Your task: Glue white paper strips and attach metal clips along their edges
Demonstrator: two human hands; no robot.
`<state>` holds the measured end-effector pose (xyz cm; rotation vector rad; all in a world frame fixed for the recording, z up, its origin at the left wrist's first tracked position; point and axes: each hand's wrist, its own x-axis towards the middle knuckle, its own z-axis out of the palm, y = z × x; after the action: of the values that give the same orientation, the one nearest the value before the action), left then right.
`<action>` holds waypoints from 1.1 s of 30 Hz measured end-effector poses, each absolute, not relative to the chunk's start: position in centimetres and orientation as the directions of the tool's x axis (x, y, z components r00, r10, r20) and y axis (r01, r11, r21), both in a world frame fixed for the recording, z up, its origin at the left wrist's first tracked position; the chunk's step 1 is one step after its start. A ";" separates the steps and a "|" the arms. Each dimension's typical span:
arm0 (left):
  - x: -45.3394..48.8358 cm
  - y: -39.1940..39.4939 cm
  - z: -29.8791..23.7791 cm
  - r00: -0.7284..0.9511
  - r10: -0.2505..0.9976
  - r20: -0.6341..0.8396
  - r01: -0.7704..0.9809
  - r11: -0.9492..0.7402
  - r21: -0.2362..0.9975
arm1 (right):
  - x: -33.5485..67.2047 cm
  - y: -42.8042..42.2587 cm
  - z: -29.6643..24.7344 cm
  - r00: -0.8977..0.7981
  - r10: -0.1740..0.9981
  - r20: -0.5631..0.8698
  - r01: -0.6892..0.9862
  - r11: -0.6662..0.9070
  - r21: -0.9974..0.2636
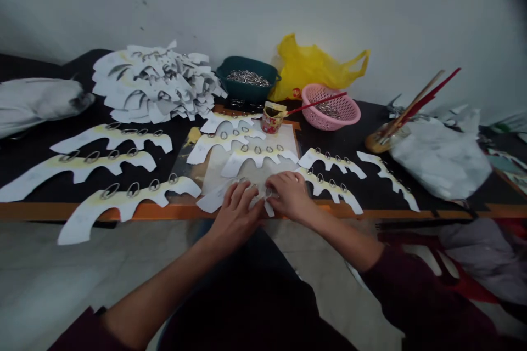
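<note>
At the table's front edge, a white curved cut-out piece [211, 200] with metal rings lies mostly under my hands. My left hand [239, 207] bends its fingers over the middle of it, with thumb and fingertips closed at the edge. Close beside it, my right hand [290, 194] pinches the right end near a ring; its fingertips are partly hidden. Similar cut-outs with yellowish glue-like smears and rings lie around, such as a large one [93, 208] on the left, overhanging the edge, and another [259, 156] just behind my hands.
Behind stand a heaped pile of cut-outs [135, 82], a dark green basket [230, 85] of small metal parts, a small tub [270, 122] with a red stick, a pink basket [317, 115] and a yellow bag [304, 66]. To the right are a jar of brushes [382, 140] and a white bag [442, 156].
</note>
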<state>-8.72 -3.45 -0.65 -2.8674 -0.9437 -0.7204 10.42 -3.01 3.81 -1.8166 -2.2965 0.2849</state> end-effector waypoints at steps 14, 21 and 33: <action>-9.6 -5.9 2.3 0.170 0.785 0.595 0.547 -0.578 0.606 | 9.7 -1.6 7.7 -0.125 0.970 -0.208 0.630 -0.085 -0.772; -7.1 -7.4 3.2 0.141 0.979 -0.148 -0.376 0.192 0.906 | 8.6 -3.6 9.2 -0.171 0.971 -0.169 0.363 -0.097 -0.927; -4.8 -5.5 2.2 0.187 0.917 -0.353 -0.615 0.389 0.685 | 9.3 -5.5 5.8 -0.202 0.958 -0.203 0.264 -0.146 -0.953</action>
<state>-4.84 -5.54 2.25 -1.4453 -2.7108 -3.7132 9.26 -5.51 5.80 -1.4150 -1.4807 1.3882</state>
